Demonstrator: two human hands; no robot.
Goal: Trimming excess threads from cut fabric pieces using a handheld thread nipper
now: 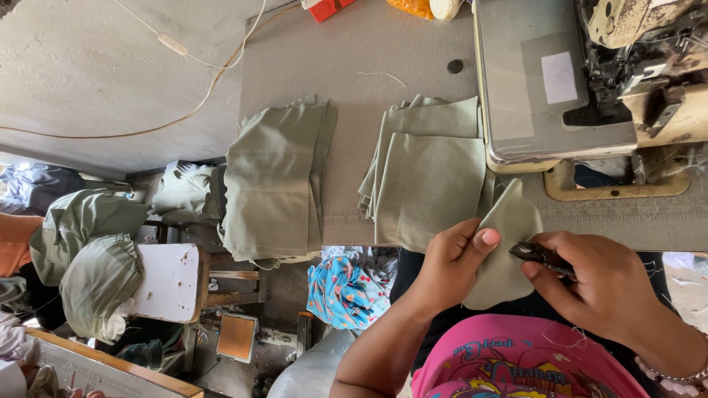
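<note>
A: Head view, looking down: the olive fabric piece is at about five o'clock in the frame, hanging just off the near edge of the work table, pinched between both hands.

B: And the grips?

A: The left hand is closed on the piece's left edge, thumb on top, fingers curled under. The right hand is closed around small dark thread snips, whose tip touches the cloth's right edge.

B: How would you judge doing this well?

A: I'd say keep the cloth taut between thumb and fingers, and bring only the blade tips to the loose thread, so the weave itself isn't nicked.

B: What lies around it?

A: At eleven o'clock from the piece, touching it, a stack of folded olive pieces lies on the table. Further out at nine o'clock, a second olive stack drapes over the table edge. At one o'clock stands the sewing machine. Below the table, at eight o'clock, is a blue patterned cloth, and far left a white stool with olive bundles beside it.
</note>
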